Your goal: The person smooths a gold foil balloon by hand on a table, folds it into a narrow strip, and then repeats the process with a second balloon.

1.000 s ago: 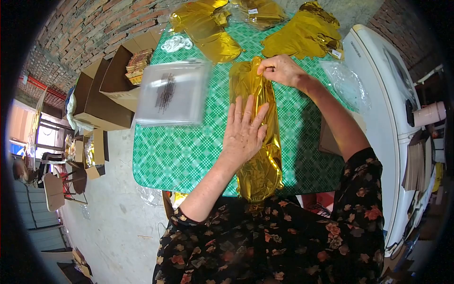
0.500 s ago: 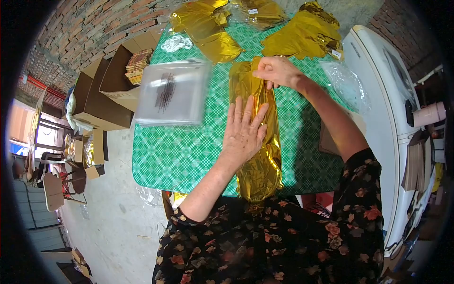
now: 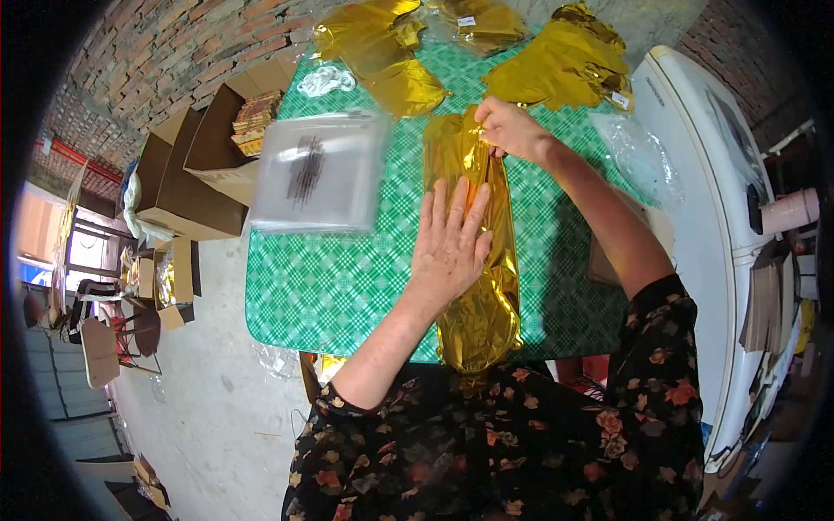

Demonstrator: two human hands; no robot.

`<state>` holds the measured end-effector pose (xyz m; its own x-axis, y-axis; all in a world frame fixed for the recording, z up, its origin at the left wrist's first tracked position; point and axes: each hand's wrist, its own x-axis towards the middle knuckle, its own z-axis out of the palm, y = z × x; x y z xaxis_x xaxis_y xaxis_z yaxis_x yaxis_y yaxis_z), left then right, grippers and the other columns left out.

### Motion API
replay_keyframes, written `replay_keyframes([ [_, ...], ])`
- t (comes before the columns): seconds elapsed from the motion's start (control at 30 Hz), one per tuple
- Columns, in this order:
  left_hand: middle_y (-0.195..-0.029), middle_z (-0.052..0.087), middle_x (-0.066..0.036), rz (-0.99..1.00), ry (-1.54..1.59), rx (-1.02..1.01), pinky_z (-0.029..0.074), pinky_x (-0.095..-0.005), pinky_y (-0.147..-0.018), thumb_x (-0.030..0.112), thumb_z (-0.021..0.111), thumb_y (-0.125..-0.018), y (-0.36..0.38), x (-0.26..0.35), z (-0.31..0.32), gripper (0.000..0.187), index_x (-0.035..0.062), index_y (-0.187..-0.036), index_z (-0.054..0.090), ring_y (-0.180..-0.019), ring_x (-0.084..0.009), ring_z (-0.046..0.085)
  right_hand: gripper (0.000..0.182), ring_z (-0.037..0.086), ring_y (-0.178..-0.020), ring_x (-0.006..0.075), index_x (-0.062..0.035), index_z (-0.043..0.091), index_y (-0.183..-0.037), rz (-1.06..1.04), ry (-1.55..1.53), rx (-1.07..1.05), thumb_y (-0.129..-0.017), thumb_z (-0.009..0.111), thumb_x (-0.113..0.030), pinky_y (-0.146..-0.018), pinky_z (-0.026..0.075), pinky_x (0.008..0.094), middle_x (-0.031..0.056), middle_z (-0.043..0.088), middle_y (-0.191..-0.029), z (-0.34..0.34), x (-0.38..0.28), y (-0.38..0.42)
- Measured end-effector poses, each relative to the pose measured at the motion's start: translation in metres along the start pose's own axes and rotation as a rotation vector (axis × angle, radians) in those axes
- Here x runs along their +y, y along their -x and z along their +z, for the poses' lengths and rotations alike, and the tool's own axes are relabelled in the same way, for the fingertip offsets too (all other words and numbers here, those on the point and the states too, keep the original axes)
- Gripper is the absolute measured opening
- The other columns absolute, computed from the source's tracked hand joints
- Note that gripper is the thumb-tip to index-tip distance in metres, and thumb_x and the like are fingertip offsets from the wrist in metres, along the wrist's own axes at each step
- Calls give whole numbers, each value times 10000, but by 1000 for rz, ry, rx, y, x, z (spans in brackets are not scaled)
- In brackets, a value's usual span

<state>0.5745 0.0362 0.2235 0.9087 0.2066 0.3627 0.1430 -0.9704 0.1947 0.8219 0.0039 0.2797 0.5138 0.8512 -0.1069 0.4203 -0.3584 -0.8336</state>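
Observation:
A flat, uninflated gold foil balloon (image 3: pixel 478 326) lies lengthwise on the green checked table cover (image 3: pixel 339 295), its near end at the table's front edge. My left hand (image 3: pixel 447 247) rests flat on the balloon's middle, fingers spread. At the far end, my right hand (image 3: pixel 512 132) pinches the foil near its right edge between thumb and fingers. Part of the foil under both hands is hidden.
Left of the balloon is a stack of clear plastic bags (image 3: pixel 347 174). More gold foil (image 3: pixel 560 65) lies at the back, with white string (image 3: pixel 326 81) nearby. Cardboard boxes (image 3: pixel 195 195) stand left; a white fridge (image 3: pixel 695 165) borders the right. A clear bag (image 3: pixel 638 152) lies there too.
My right hand has shifted slightly to the right at the far end, its fingers still closed on the foil. My left hand remains flat in nearly the same place.

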Motion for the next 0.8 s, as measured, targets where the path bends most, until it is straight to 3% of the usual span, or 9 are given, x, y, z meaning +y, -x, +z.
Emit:
replay_keyframes([
  [0.13, -1616, 329, -212, -2, -8, 10, 187, -542, -1246, 378, 522, -1020, 1, 0, 2, 720, 6, -1586, 279, -1503, -447, 263, 223, 647, -747, 154, -18, 521, -1171, 8, -20, -34, -970, 604, -72, -659, 539, 318, 76, 672, -903, 0, 13, -3],
  [0.2, -1619, 327, -207, -2, -14, 5, 184, -541, -1248, 382, 522, -1022, 1, 0, 4, 727, -7, -1584, 274, -1505, -444, 260, 230, 646, -766, 159, -13, 533, -1167, -20, 11, -25, -959, 615, -67, -673, 537, 322, 74, 672, -906, 0, 17, -3],
  [0.33, -1624, 332, -184, -6, -7, -8, 172, -541, -1252, 383, 510, -1028, 1, 0, 4, 693, 13, -1577, 306, -1511, -436, 251, 235, 693, -860, 222, 8, 602, -1138, -94, 38, 23, -912, 617, -54, -775, 558, 364, 125, 701, -947, 2, 26, -4],
  [0.43, -1627, 340, -162, -3, -12, -18, 166, -541, -1255, 382, 502, -1031, 1, -1, 6, 658, 38, -1568, 341, -1513, -434, 246, 229, 693, -863, 236, -5, 613, -1123, -180, 170, 79, -902, 626, -61, -778, 557, 364, 128, 705, -948, 3, 34, -8],
  [0.63, -1622, 359, -143, 0, -19, -30, 162, -544, -1256, 391, 487, -1034, -1, -1, 4, 597, 94, -1547, 415, -1515, -434, 242, 201, 701, -843, 273, -22, 629, -1093, -230, 147, 102, -895, 615, -52, -758, 557, 387, 133, 709, -897, 8, 42, -3],
  [0.73, -1621, 362, -143, -2, -22, -42, 157, -548, -1255, 397, 479, -1036, -1, -1, 4, 575, 112, -1535, 445, -1515, -435, 240, 227, 661, -843, 185, -11, 606, -1094, -241, 226, 157, -874, 635, 41, -761, 548, 331, 85, 680, -921, 12, 43, -1],
  [0.8, -1621, 362, -142, -2, -18, -43, 153, -550, -1255, 399, 474, -1038, -1, -1, 3, 565, 121, -1530, 456, -1515, -436, 238, 244, 672, -842, 223, -7, 604, -1103, -307, 286, 183, -867, 638, 44, -762, 551, 345, 107, 680, -919, 14, 43, 2],
])
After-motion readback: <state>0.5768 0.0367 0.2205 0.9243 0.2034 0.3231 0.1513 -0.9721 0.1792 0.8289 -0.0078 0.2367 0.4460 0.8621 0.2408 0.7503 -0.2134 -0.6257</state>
